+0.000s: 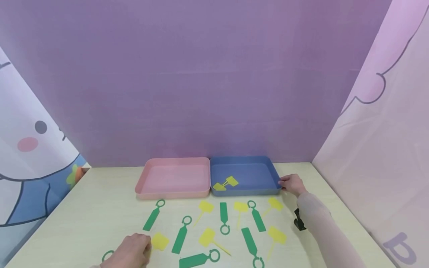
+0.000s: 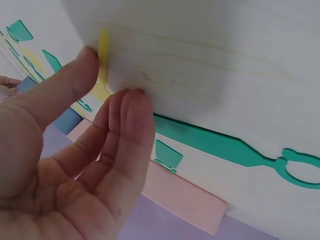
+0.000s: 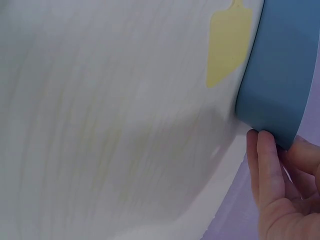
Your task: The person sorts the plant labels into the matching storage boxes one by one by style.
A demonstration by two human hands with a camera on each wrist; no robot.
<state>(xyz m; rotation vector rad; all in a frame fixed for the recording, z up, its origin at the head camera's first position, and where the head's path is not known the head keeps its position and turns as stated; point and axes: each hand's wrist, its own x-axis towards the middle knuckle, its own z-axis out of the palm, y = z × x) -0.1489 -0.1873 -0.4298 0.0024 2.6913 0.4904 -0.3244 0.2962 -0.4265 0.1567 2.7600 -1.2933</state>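
My left hand (image 1: 129, 249) is low over the table at the front left, beside a yellow T-shaped plant tag (image 1: 160, 242). In the left wrist view its thumb and bent fingers stand apart on either side of the tag's thin yellow stem (image 2: 103, 55), the thumb tip right at it. A green ring-ended plant tag (image 2: 200, 137) lies beyond those fingertips. Over on the right, my right hand (image 1: 292, 185) pinches the wall of the blue tray (image 1: 254, 175) near its front right corner, fingers against the outside. Yellow tags (image 1: 231, 181) lie inside that tray.
A pink tray (image 1: 179, 176) adjoins the blue one on the left. Several green tags (image 1: 181, 240) and yellow tags (image 1: 207, 237) are scattered in front of both. A small black object (image 1: 299, 220) lies beside the right sleeve. Behind the trays hangs a purple cloth (image 1: 207, 82).
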